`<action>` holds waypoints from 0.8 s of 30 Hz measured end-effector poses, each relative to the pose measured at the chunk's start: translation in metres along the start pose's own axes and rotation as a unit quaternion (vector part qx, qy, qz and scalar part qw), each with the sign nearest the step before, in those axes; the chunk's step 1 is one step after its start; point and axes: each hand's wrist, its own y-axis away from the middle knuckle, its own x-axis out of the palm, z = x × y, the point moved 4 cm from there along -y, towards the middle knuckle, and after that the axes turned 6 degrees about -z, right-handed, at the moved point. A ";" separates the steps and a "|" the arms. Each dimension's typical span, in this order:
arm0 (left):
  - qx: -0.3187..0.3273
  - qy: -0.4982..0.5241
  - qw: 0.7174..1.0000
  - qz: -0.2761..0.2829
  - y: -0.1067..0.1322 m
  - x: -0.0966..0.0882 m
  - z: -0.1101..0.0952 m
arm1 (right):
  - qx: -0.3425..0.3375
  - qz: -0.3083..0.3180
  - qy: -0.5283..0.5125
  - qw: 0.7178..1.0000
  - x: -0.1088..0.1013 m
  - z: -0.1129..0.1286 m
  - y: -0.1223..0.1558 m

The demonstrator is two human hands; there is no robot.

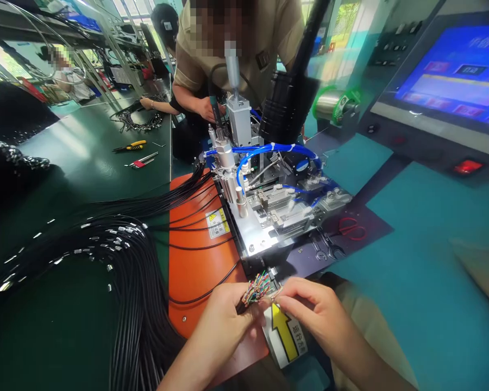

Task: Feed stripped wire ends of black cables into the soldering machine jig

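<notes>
Pinching the fanned, multicoloured wire ends [257, 288] of a black cable, the fingers [287, 296] of the left hand [222, 328] and right hand [312, 312] are clenched close together above a white label with a yellow arrow [285, 334]. That label sits at the edge of an orange mat [198, 266], before a pneumatic wire-processing machine [264, 195], with a heap of black cables [134, 277] to the left.

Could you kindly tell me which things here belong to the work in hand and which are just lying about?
In use: left hand; right hand; both holding the fanned coloured wires of a black cable; pneumatic bench machine; bundle of black cables.

Lying about: yellow-handled pliers; hex keys; red-handled scissors; spanners.
</notes>
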 end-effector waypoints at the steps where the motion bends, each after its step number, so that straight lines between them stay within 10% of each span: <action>1: 0.003 0.007 1.000 0.001 0.000 0.000 0.000 | 0.007 -0.007 -0.013 1.000 0.001 0.000 0.000; 13: 0.045 -0.131 0.985 -0.106 0.002 -0.003 -0.004 | 0.074 -0.030 -0.077 0.994 0.004 -0.002 -0.002; 24: 0.108 -0.149 0.963 -0.194 0.007 -0.006 -0.006 | 0.247 0.004 -0.328 0.912 0.022 -0.001 -0.001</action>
